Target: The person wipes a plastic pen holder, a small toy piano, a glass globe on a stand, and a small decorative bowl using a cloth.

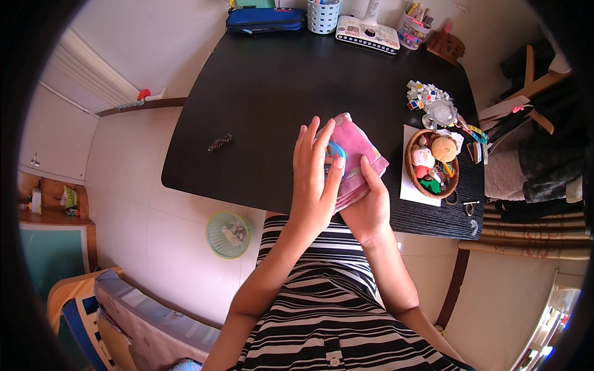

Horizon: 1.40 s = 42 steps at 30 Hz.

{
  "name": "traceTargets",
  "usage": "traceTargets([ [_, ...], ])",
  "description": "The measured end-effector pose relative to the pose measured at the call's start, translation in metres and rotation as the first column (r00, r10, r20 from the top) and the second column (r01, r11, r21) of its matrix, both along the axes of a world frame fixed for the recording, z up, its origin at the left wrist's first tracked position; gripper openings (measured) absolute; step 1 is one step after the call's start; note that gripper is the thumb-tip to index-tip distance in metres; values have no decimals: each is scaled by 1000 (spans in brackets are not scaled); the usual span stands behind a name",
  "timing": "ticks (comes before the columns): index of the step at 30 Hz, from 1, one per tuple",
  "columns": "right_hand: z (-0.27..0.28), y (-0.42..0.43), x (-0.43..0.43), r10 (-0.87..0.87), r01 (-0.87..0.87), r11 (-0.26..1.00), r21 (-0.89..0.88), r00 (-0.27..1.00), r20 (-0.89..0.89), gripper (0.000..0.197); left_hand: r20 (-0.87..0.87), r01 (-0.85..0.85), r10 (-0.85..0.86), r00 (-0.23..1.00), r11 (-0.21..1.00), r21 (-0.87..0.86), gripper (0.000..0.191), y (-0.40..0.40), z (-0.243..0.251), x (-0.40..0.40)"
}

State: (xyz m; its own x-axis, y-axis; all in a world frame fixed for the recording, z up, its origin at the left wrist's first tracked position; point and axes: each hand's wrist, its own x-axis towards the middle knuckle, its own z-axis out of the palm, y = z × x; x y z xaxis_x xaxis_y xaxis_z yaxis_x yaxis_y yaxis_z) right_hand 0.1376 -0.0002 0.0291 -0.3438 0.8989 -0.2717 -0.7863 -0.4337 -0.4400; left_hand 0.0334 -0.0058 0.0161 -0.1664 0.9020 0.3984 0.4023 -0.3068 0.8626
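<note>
A pink patterned cloth (355, 141), folded into a small stack, is held above the near edge of the black table (260, 97). My right hand (373, 201) grips it from below and the right, with the thumb on top. On the cloth's left side lies a small blue object with a coloured picture (337, 150), partly covered by my left hand (313, 171). The left fingers are extended, and the thumb rests over the blue object; whether they grip it cannot be told.
A wicker basket of small toys (409, 174) stands on white paper at the right, near a pile of cube pieces (424, 95). A dark coiled hair tie (220, 142) lies at the left. Pencil case (267, 20), pen holders and white lamp base (367, 35) line the back. A wastebasket (213, 236) stands on the floor.
</note>
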Motion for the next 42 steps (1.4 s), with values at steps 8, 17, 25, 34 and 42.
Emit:
traceTargets([
  [8,1,8,10,24,-39,996,-81,984,-175,47,157,7,-26,987,993,121,68,-5,3,-13],
  [17,-8,12,25,-8,-1,998,-68,992,-127,47,-149,-17,27,988,998,68,69,-6,3,-20],
  [25,-9,5,23,28,-36,994,-106,997,-74,42,-178,167,-161,971,986,16,72,2,1,-32],
  [34,-3,4,38,-67,75,995,-68,992,106,39,119,176,-175,977,984,2,62,7,-8,-37],
  [42,27,4,41,-338,204,933,296,778,530,44,185,176,-165,969,984,-43,65,6,-13,-37],
])
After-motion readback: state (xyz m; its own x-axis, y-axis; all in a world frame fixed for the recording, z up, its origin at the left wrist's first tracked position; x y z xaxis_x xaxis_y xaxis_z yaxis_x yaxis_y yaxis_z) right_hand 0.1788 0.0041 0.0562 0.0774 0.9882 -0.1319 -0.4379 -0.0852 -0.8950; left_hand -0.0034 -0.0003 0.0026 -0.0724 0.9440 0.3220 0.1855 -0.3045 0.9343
